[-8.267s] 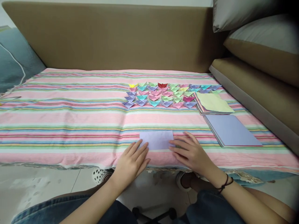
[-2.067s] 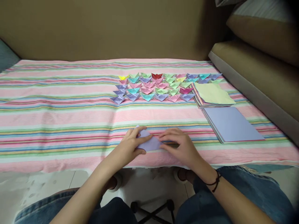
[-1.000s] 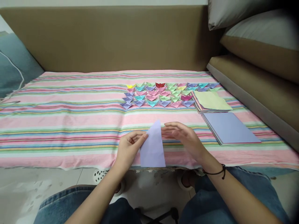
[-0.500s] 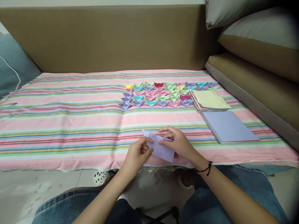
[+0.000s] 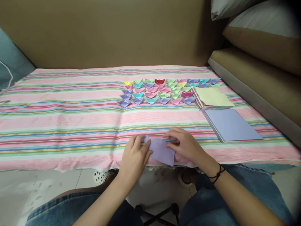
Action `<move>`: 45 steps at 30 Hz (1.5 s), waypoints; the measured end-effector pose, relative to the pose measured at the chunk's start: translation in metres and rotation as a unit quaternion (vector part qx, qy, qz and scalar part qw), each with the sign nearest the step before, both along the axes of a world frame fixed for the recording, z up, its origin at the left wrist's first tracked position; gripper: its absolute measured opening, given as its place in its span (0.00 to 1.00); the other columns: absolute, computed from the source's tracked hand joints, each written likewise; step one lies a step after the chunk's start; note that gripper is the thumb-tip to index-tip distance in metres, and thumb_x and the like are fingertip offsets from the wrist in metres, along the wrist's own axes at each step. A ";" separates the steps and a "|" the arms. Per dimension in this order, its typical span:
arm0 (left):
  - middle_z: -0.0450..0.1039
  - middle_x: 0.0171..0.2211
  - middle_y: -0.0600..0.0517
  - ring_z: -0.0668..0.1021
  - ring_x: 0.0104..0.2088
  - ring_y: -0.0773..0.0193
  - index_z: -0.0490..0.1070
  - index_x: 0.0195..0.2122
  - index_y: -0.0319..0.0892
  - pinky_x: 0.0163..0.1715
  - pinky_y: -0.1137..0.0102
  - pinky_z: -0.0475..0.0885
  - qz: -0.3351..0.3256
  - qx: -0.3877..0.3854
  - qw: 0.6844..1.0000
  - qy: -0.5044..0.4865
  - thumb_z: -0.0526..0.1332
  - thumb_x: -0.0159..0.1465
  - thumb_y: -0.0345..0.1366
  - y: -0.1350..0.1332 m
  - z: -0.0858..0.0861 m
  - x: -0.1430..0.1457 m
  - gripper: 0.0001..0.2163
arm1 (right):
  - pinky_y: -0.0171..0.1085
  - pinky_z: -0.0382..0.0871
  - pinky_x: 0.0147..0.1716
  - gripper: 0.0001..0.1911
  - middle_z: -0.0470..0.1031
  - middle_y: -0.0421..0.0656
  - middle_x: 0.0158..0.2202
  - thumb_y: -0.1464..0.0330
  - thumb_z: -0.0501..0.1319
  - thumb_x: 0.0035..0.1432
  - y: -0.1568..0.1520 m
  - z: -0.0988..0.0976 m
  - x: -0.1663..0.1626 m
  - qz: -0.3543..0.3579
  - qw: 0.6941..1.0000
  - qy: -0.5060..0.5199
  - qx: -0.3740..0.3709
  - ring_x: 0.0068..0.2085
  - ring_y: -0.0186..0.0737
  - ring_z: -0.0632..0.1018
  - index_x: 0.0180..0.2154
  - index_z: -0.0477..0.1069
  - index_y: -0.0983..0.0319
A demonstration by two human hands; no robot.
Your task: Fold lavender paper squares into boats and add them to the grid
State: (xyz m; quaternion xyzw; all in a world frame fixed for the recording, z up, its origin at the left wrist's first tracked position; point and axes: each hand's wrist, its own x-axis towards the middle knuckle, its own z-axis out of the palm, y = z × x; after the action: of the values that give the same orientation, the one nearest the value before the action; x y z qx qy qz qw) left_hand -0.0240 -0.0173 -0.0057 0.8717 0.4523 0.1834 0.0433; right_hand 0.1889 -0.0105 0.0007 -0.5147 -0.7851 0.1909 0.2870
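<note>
A folded sheet of lavender paper (image 5: 162,152) lies slanted near the front edge of the striped cloth. My left hand (image 5: 135,155) has its fingers closed over the paper's left end, the thumb pressing on top. On the other side, my right hand (image 5: 188,144) grips the upper right edge, its thumb on the paper and its fingers curled behind. Beyond both hands, several rows of small folded paper boats (image 5: 151,90) in many colours stand on the cloth.
A stack of pale yellow paper (image 5: 213,96) and a stack of lavender paper (image 5: 232,125) lie to the right. Brown cushions (image 5: 256,84) line the right side, a brown backrest (image 5: 113,34) the rear. Pink striped cloth (image 5: 58,121) covers the seat.
My left hand has turned flatter over the paper's left end. My right hand has shifted slightly right along its edge. The view has tipped down a little.
</note>
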 end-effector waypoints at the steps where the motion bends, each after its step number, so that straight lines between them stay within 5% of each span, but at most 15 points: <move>1: 0.67 0.51 0.42 0.68 0.53 0.50 0.69 0.49 0.41 0.48 0.55 0.68 -0.028 0.019 0.999 0.008 0.56 0.63 0.34 0.000 -0.002 -0.001 0.14 | 0.41 0.71 0.35 0.11 0.75 0.45 0.37 0.78 0.58 0.52 -0.002 0.000 -0.002 0.038 0.999 -0.015 0.035 0.38 0.42 0.74 0.36 0.73 0.60; 5: 0.65 0.57 0.41 0.64 0.59 0.50 0.61 0.57 0.38 0.57 0.49 0.59 -0.079 0.023 0.996 0.045 0.54 0.64 0.38 0.003 -0.012 -0.004 0.20 | 0.47 0.70 0.46 0.17 0.76 0.47 0.46 0.79 0.52 0.57 -0.011 -0.005 -0.005 0.166 0.979 -0.062 0.101 0.47 0.45 0.73 0.41 0.75 0.61; 12: 0.49 0.64 0.40 0.55 0.63 0.43 0.53 0.62 0.52 0.56 0.42 0.53 -0.105 0.016 0.989 0.104 0.56 0.63 0.41 -0.001 -0.015 -0.008 0.25 | 0.49 0.67 0.51 0.14 0.75 0.45 0.48 0.70 0.59 0.57 -0.020 -0.009 0.027 0.159 0.982 -0.081 0.062 0.52 0.46 0.71 0.46 0.73 0.59; 18: 0.45 0.66 0.47 0.44 0.64 0.39 0.49 0.62 0.57 0.56 0.39 0.47 -0.154 0.006 0.981 0.116 0.60 0.59 0.45 -0.003 -0.017 -0.011 0.31 | 0.53 0.64 0.52 0.29 0.70 0.46 0.54 0.62 0.67 0.49 -0.027 -0.010 0.032 0.161 0.979 -0.116 0.043 0.54 0.51 0.67 0.54 0.66 0.56; 24: 0.48 0.65 0.47 0.44 0.64 0.40 0.54 0.61 0.52 0.57 0.39 0.46 -0.154 -0.022 0.985 0.078 0.56 0.61 0.48 -0.002 -0.015 -0.011 0.28 | 0.49 0.66 0.48 0.16 0.72 0.46 0.49 0.73 0.60 0.55 -0.022 -0.019 0.025 0.139 0.984 -0.072 0.081 0.50 0.46 0.69 0.46 0.73 0.57; 28: 0.57 0.62 0.46 0.48 0.64 0.42 0.69 0.48 0.43 0.58 0.41 0.47 -0.132 -0.059 0.989 0.016 0.55 0.62 0.46 -0.002 -0.011 -0.010 0.17 | 0.48 0.68 0.45 0.10 0.75 0.45 0.44 0.74 0.60 0.54 -0.016 -0.026 0.023 0.119 0.988 0.030 0.097 0.47 0.45 0.71 0.38 0.75 0.58; 33: 0.66 0.57 0.47 0.53 0.64 0.45 0.71 0.36 0.42 0.59 0.43 0.48 -0.081 -0.081 0.992 -0.048 0.56 0.63 0.43 -0.004 -0.011 -0.002 0.10 | 0.49 0.68 0.44 0.04 0.78 0.44 0.38 0.72 0.64 0.53 -0.011 -0.028 0.020 0.060 0.991 0.090 0.083 0.44 0.46 0.71 0.30 0.76 0.57; 45: 0.70 0.54 0.50 0.57 0.63 0.50 0.70 0.30 0.42 0.60 0.47 0.50 -0.052 -0.057 0.994 -0.080 0.57 0.63 0.37 -0.003 -0.018 0.001 0.07 | 0.46 0.67 0.40 0.12 0.74 0.44 0.31 0.66 0.67 0.49 -0.007 -0.026 0.003 -0.085 0.992 0.087 0.045 0.39 0.45 0.72 0.19 0.67 0.60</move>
State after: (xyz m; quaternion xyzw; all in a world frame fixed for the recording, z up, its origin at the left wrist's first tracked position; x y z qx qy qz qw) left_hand -0.0232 -0.0207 -0.0235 0.8729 0.4107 0.2241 0.1384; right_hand 0.1921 -0.0172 -0.0248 -0.5472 -0.7183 0.1749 0.3924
